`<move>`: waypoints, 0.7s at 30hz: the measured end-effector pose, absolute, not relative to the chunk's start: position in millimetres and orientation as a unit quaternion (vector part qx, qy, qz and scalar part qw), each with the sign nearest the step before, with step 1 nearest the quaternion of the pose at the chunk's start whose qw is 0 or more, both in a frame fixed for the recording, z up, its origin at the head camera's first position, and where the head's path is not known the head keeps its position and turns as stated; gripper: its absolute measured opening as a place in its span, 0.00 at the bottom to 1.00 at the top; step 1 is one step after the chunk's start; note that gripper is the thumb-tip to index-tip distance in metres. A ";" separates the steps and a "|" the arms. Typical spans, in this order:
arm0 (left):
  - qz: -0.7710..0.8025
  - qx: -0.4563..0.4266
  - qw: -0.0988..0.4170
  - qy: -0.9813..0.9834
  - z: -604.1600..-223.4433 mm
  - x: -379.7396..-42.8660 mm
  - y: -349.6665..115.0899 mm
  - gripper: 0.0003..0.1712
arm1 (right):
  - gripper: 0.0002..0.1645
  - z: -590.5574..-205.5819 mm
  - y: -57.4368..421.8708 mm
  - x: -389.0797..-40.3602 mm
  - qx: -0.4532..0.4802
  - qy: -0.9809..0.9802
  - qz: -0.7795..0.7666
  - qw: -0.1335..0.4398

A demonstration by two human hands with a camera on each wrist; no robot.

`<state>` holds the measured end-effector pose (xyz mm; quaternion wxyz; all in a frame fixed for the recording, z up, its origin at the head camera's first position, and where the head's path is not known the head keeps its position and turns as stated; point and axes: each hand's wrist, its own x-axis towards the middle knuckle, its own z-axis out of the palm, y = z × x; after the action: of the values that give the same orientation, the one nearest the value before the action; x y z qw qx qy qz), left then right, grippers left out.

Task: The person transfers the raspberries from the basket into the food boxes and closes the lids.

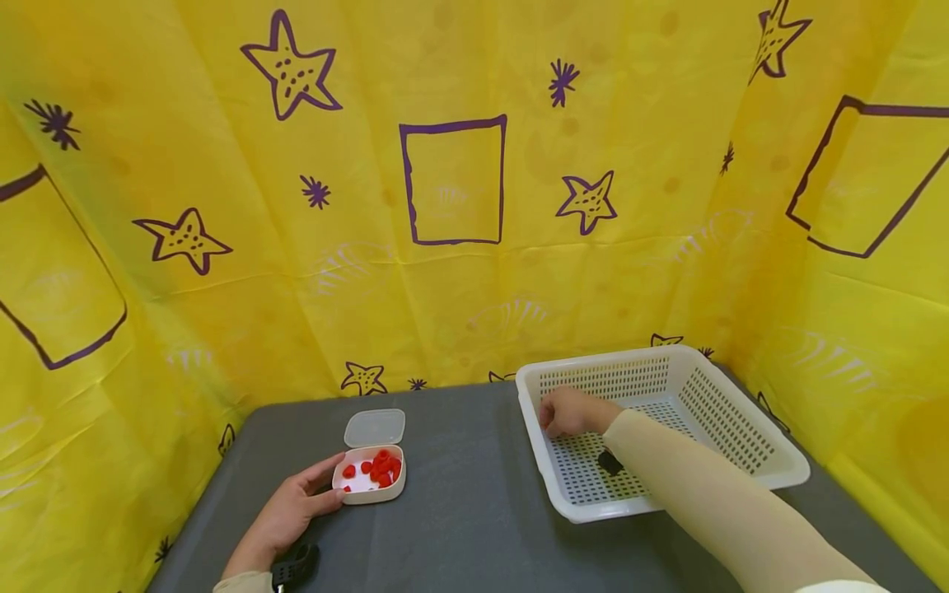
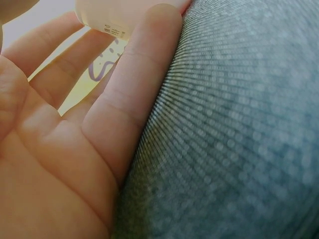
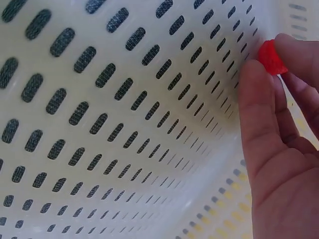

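Note:
My left hand (image 1: 285, 511) holds the left end of a small pale food container (image 1: 374, 497), its thumb and fingers touching the outside. In the left wrist view, the container (image 2: 104, 15) lies against the thumb and fingertips. Several red raspberries (image 1: 382, 465) sit in the container, mostly towards its right side. Far to the right, my right hand (image 1: 572, 412) is inside a white perforated basket (image 1: 552, 486), close to the left wall. Its thumb and finger pinch one red raspberry (image 3: 271, 57), visible only in the right wrist view; the hand hides it in the head view.
A translucent lid (image 1: 375, 428) lies just behind the container. Both stand on a dark grey table (image 1: 452, 494). The basket's raised rim surrounds the right hand. A yellow patterned curtain (image 1: 460, 313) encloses the back and sides. Black devices (image 1: 295, 565) are on the wrists.

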<state>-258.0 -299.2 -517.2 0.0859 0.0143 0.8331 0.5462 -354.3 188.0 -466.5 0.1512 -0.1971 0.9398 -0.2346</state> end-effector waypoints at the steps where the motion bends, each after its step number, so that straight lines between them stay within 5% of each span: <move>1: 0.546 0.014 0.086 0.833 -517.1 -257.9 -299.1 0.39 | 0.08 -466.0 187.9 -353.9 -0.197 0.940 -0.234 0.149; 8: 0.548 0.010 0.087 0.832 -515.8 -257.2 -298.2 0.39 | 0.04 -455.4 195.3 -353.1 -0.194 0.930 -0.273 0.154; 21: 0.552 0.009 0.089 0.829 -516.7 -255.9 -298.8 0.39 | 0.05 -368.5 204.7 -354.3 -0.105 0.688 -0.700 0.160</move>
<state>-255.9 -298.8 -516.7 0.0886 0.0091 0.8292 0.5518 -354.3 204.7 -368.5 0.1602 -0.1047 0.6883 -0.6998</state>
